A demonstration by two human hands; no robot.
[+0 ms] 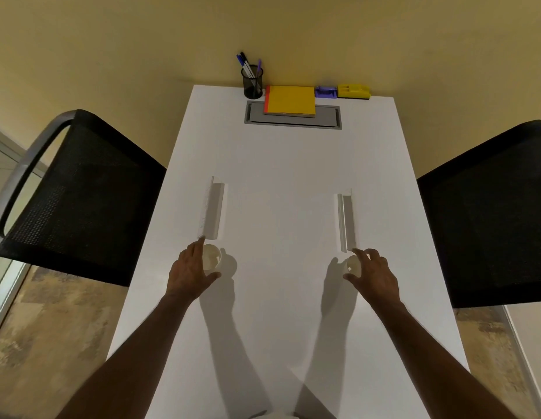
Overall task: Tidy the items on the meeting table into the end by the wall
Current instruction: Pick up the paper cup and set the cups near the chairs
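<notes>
Fingers (199, 246) of left hand (190, 272) curled round one white paper cup (211, 257); right hand (373, 275) grips another cup (353, 264). Both mid-tabletop (281, 164), behind two white folded name cards (213, 208), well apart from the wall end.

yellow wall (112, 40), black chairs (81, 201), perhaps stone floor (51, 328)

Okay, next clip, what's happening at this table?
A person stands at the near end of a white meeting table and has a hand around each of two small white cups. The left hand grips the left cup; the right hand curls round the right cup. Just beyond each cup stands a white folded name card. At the wall end already sit a pen holder, a yellow notepad, and a purple and a yellow desk item.
</notes>
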